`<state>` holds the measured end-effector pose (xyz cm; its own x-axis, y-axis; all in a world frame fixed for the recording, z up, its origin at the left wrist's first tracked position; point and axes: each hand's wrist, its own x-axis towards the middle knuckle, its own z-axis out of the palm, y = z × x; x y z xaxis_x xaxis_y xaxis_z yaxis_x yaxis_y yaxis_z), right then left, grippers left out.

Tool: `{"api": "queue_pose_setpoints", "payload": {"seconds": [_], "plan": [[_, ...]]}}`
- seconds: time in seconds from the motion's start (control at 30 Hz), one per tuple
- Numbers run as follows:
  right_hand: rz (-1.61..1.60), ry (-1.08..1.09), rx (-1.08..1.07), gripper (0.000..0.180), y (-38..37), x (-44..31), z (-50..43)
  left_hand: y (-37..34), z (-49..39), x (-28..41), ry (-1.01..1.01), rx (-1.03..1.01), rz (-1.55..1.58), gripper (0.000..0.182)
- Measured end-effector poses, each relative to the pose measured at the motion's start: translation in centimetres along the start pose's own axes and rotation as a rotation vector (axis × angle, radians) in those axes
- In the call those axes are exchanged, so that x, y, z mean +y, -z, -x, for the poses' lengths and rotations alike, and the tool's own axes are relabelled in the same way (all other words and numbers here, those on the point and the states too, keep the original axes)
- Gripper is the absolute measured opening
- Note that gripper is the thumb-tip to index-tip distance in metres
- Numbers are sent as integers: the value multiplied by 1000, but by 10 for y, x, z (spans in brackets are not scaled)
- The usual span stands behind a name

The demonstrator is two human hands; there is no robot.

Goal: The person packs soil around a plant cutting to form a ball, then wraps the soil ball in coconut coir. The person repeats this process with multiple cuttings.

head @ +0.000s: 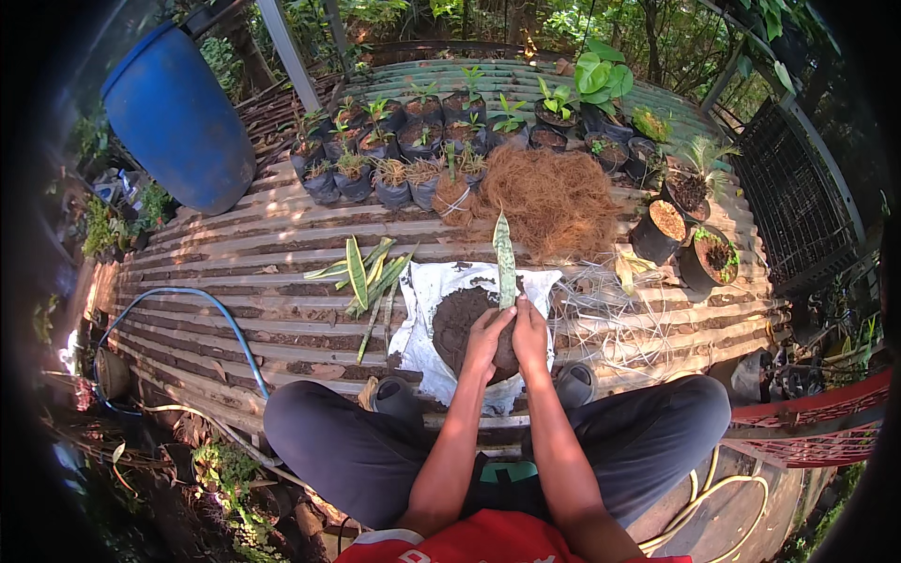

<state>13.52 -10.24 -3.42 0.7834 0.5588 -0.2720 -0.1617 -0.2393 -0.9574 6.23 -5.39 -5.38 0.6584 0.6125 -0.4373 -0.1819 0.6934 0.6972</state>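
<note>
Both my hands meet over a mound of dark wet soil [457,320] on a white plastic sack [415,302] between my feet. A mottled snake plant leaf [505,260] stands upright, its lower end between my left hand [489,338] and my right hand [529,334]. My fingertips pinch it from both sides, and they hide its base. More cut snake plant leaves [376,278], some with yellow edges, lie left of the sack. Beyond the upright leaf sits a heap of brown coconut fibre [549,200], with a string-tied fibre ball [452,200] at its left side.
Rows of black grow bags with seedlings [422,137] stand at the back. Tangled white string [612,320] lies to the right, near potted plants [709,257]. A blue barrel [179,119] stands back left, and a blue hose [232,324] crosses the corrugated sheets at left.
</note>
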Motion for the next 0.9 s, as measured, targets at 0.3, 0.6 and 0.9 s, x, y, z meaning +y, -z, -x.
{"api": "queue_pose_setpoints", "payload": {"seconds": [0.3,0.6,0.9], "plan": [[-156,-27,-307,49,16,-5,-13,8,-2,13,158,51,329,38],[116,2,-167,60,0,0,-3,12,4,10,-14,-91,83,33],[-254,-70,-226,61,7,-12,-8,8,2,14,149,16,346,31]]}}
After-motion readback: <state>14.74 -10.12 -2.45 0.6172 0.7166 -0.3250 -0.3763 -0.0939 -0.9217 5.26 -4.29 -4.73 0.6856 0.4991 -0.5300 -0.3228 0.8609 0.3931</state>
